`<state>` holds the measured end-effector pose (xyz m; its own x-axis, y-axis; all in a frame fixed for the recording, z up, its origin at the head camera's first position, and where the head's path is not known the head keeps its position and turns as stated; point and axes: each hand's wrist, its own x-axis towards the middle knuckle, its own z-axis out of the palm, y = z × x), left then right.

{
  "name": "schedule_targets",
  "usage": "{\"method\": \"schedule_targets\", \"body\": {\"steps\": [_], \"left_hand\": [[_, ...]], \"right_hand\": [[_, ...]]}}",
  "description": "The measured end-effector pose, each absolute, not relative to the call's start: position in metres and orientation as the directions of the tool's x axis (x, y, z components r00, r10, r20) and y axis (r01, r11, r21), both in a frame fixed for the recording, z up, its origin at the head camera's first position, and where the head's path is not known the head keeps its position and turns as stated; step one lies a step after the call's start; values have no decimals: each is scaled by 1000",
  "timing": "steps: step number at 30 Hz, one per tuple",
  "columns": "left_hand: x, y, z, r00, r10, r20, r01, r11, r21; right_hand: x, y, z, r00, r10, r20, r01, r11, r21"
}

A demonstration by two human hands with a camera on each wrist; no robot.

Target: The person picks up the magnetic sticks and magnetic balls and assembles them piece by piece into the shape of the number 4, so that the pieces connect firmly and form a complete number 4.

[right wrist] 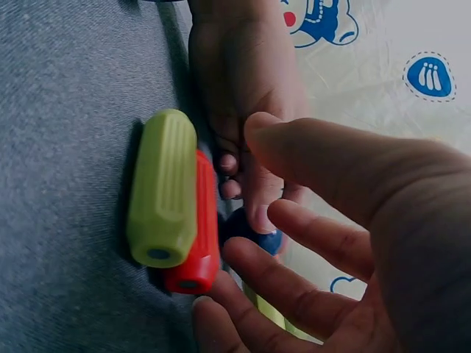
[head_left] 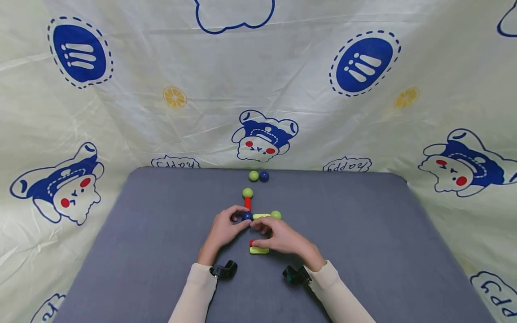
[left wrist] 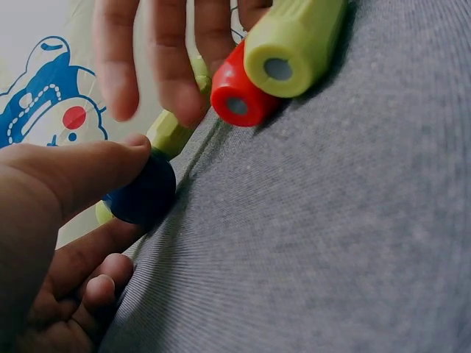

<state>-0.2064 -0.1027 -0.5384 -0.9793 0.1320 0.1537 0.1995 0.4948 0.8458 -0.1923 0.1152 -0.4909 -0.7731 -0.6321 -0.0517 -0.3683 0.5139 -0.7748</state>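
Between thumb and fingers, my left hand pinches a dark blue ball at the corner of an L-shaped piece. From that ball a red rod runs away to a green ball, and a yellow-green rod runs right to another green ball. My right hand hovers just right of the blue ball, fingers loosely bent around nothing. Under it a loose red rod and a loose yellow-green rod lie side by side, grey discs showing at their ends.
Farther back on the grey table, a green ball and a dark blue ball sit side by side near the far edge. A printed pale sheet hangs behind the table. Each wrist wears a black strap.
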Motion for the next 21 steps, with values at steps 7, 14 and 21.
{"method": "schedule_targets", "body": {"steps": [7,14,21], "left_hand": [[-208,-104,-536,-984,122,131,176,504,846],[-207,-104,-536,-981,140,134,187,501,845],[-208,-104,-537,-981,136,141,191,501,844]], "right_hand": [[-196,113,-497,-753,-652,-90,-359,521,-775],[-194,113,-496,-749,-649,-133,-337,545,-768],[-193,112,-494,-750,-643,-157,-326,565,-758]]}}
